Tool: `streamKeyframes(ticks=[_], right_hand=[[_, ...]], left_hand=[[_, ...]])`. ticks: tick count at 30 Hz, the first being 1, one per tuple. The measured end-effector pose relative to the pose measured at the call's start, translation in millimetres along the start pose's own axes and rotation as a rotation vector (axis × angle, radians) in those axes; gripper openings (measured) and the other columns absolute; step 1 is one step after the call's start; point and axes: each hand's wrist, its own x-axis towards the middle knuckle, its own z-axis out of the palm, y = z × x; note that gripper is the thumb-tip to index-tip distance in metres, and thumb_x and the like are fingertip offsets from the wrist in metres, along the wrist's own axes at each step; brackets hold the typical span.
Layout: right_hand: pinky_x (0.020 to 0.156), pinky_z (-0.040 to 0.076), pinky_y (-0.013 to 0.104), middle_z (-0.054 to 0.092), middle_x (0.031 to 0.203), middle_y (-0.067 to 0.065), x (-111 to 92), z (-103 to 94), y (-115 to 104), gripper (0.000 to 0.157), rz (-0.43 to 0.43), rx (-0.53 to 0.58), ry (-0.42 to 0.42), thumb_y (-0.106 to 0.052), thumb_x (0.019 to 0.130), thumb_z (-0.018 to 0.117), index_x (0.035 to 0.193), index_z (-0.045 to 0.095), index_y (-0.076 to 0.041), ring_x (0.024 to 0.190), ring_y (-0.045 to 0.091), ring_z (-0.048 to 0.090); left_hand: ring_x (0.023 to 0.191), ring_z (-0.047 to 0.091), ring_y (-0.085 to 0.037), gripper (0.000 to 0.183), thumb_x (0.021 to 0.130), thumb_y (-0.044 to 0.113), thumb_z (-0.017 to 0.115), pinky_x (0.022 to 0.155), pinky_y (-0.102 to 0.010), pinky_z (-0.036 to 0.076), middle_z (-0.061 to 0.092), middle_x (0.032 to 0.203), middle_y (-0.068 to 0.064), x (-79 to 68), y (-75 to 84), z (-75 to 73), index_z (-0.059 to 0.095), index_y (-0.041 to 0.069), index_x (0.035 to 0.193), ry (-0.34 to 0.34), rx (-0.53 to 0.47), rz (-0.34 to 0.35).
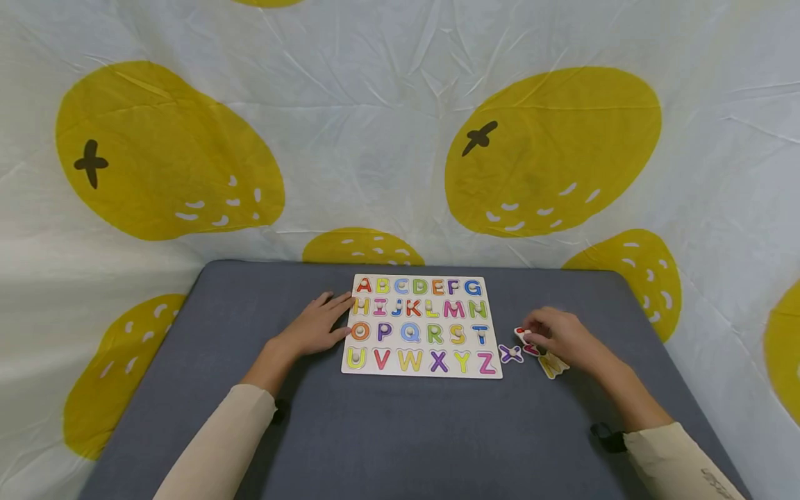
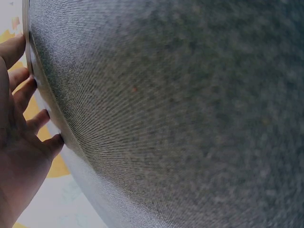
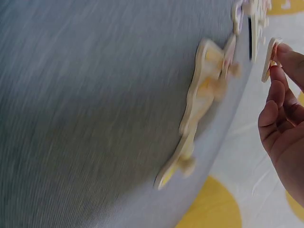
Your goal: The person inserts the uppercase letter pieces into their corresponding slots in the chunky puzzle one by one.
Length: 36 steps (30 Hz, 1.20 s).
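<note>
On the table, the wooden alphabet board [image 1: 400, 346] has knobbed letters in the upper three rows and a knobbed U [image 1: 356, 358] at bottom left; V to Z show without knobs. My left hand [image 1: 314, 328] rests at the board's left edge, fingers extended and touching it. To the right of the board, my right hand [image 1: 562, 336] pinches a small letter piece with red on it [image 3: 269, 61] between thumb and fingertips, raised above the table in the right wrist view. Below that hand lie a purple X piece [image 1: 510, 354], a pink piece [image 1: 531, 350] and yellow pieces [image 1: 553, 365].
The grey cloth-covered table [image 1: 400, 437] ends at the back against a white curtain [image 1: 369, 167] with large yellow fruit prints. Dark straps circle both sleeves near the wrists. The loose pieces sit close beside the board's lower right corner.
</note>
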Motion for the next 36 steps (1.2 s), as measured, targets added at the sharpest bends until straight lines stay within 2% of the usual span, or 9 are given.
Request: streamKeyframes(ticks=[10,15,19,29,36], right_hand=[[0.062,0.048,0.023,0.062,0.081,-0.009,29,24.1,-31,0.009,0.002,0.135,-0.079,-0.016,0.092,0.08,0.096,0.071,-0.014,0.072,0.002,0.052],[0.061,0.048,0.022,0.062,0.078,-0.01,45,35.3,-49,0.012,-0.073,0.171,-0.09,-0.018,0.09,0.081,0.092,0.071,-0.013,0.069,0.001,0.052],[0.062,0.048,0.022,0.061,0.077,-0.01,58,47.0,-64,0.013,-0.153,0.182,-0.107,-0.02,0.09,0.082,0.092,0.07,-0.014,0.07,0.0,0.052],[0.061,0.043,0.02,0.06,0.075,-0.009,86,69.6,-111,0.013,-0.225,0.195,-0.211,-0.021,0.092,0.08,0.089,0.07,-0.015,0.066,0.0,0.049],[0.062,0.044,0.02,0.055,0.074,-0.009,102,86.7,-139,0.018,-0.254,0.146,-0.247,-0.027,0.093,0.079,0.084,0.067,-0.018,0.067,0.002,0.048]], left_hand=[[0.157,0.02,-0.045,0.071,0.104,0.042,0.059,0.125,-0.065,0.018,0.031,0.17,-0.006,2.2,-1.8,3.0,0.032,0.017,0.164,0.019,0.002,0.01],[0.157,0.02,-0.045,0.071,0.104,0.042,0.058,0.125,-0.064,0.018,0.03,0.17,-0.005,2.7,-0.9,2.2,0.031,0.017,0.164,0.013,-0.003,0.007],[0.157,0.02,-0.044,0.071,0.103,0.042,0.059,0.125,-0.064,0.018,0.029,0.171,-0.005,2.6,-1.0,2.2,0.031,0.017,0.164,0.007,-0.005,-0.005],[0.157,0.021,-0.044,0.071,0.104,0.043,0.058,0.125,-0.064,0.018,0.03,0.17,-0.006,2.8,-0.5,1.2,0.031,0.016,0.164,0.006,0.004,0.006],[0.157,0.021,-0.044,0.071,0.104,0.043,0.057,0.125,-0.064,0.019,0.03,0.17,-0.006,3.3,-1.1,1.3,0.031,0.016,0.164,0.007,0.008,0.005]])
